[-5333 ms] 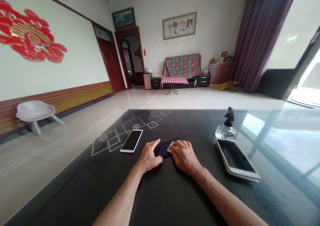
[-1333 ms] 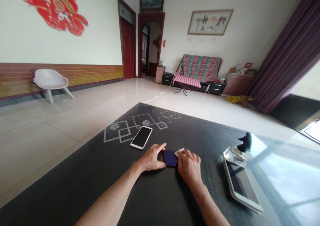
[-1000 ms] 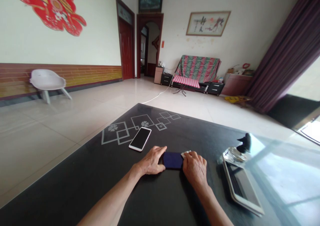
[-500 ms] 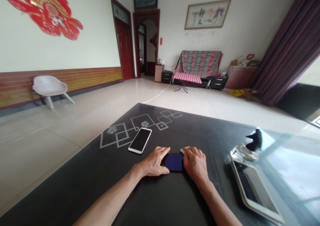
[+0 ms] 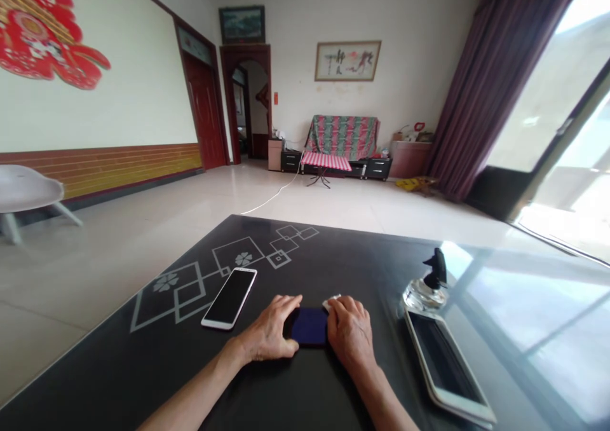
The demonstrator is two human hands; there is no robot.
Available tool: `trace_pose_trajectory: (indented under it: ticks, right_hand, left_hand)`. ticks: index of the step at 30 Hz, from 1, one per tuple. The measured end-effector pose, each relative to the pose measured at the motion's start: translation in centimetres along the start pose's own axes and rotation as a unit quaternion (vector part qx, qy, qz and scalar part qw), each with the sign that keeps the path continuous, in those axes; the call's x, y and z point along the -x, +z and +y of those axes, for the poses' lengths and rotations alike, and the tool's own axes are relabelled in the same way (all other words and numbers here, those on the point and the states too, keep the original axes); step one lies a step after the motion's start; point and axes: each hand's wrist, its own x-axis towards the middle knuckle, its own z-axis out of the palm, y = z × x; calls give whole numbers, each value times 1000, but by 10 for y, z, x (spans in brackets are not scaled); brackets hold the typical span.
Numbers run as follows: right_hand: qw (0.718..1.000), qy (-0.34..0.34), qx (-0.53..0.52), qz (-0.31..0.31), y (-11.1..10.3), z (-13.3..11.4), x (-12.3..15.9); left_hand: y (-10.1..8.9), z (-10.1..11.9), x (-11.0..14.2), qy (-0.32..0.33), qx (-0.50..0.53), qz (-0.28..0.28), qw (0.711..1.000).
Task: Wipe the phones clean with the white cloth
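A dark phone with a blue face [image 5: 309, 327] lies flat on the black table [image 5: 267, 396], crosswise between my hands. My left hand [image 5: 267, 330] grips its left end, thumb at the near edge and fingers at the far edge. Pressed down at the right end is my right hand [image 5: 351, 330], closed over a small white cloth or tissue [image 5: 330, 302]. Most of that white piece is hidden under the fingers. A white phone [image 5: 230, 297] rests face up to the left of my left hand.
To the right lies a white tablet [image 5: 447, 362], with a clear pump bottle with a black top [image 5: 427, 290] at its far end. The tabletop has grey square patterns on the left. A white chair [image 5: 29, 188] stands on the floor at left.
The view has turned right and tilted up, so things appear further left and lower. Both hands keep nearly the same place at the dark phone.
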Motion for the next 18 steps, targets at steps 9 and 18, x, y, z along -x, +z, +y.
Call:
trace_pose_trajectory:
  ticks: [9,18]
  right_hand:
    - [1000,-5,-6,5,-1,0,1]
    - [996,-54,-26,-69,1,-22,-3]
  left_hand:
    - [1,-16,-9,-17,25,14,999]
    - [-1,-27,-13,-21,72,9,997]
